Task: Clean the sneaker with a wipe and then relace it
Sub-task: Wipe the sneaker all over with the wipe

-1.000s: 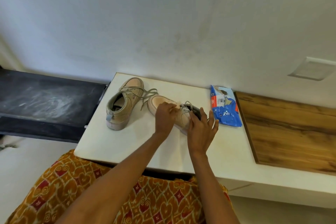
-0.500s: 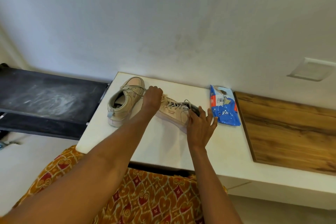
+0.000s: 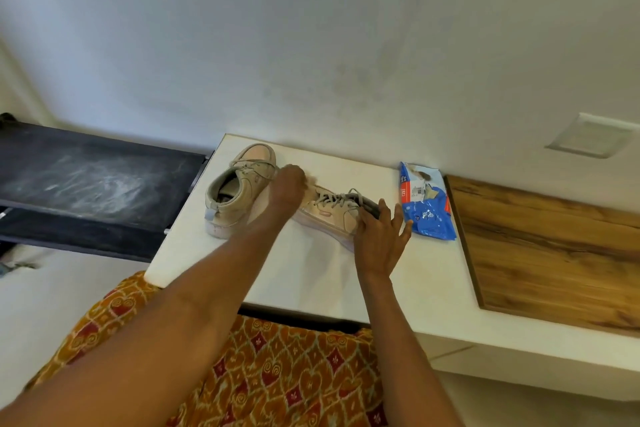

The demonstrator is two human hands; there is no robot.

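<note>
Two beige sneakers stand on the white table (image 3: 304,274). The left sneaker (image 3: 239,191) stands alone, laced, with its toe toward the wall. The right sneaker (image 3: 329,213) lies crosswise, its side facing me and grey laces on top. My left hand (image 3: 287,184) curls over its toe end, and the fingertips are hidden. My right hand (image 3: 381,236) rests against its heel, thumb on the side, fingers straight and spread. A blue wipes pack (image 3: 427,208) lies just right of that hand. I see no loose wipe.
A wooden panel (image 3: 554,253) is set into the surface to the right of the pack. A dark dusty shelf (image 3: 93,177) adjoins the table on the left. The wall runs close behind the sneakers. Patterned orange cloth (image 3: 277,374) covers my lap below the table edge.
My left hand slid from the laces to the toe end of the right sneaker, and the sneaker turned crosswise. My right hand stayed at the heel.
</note>
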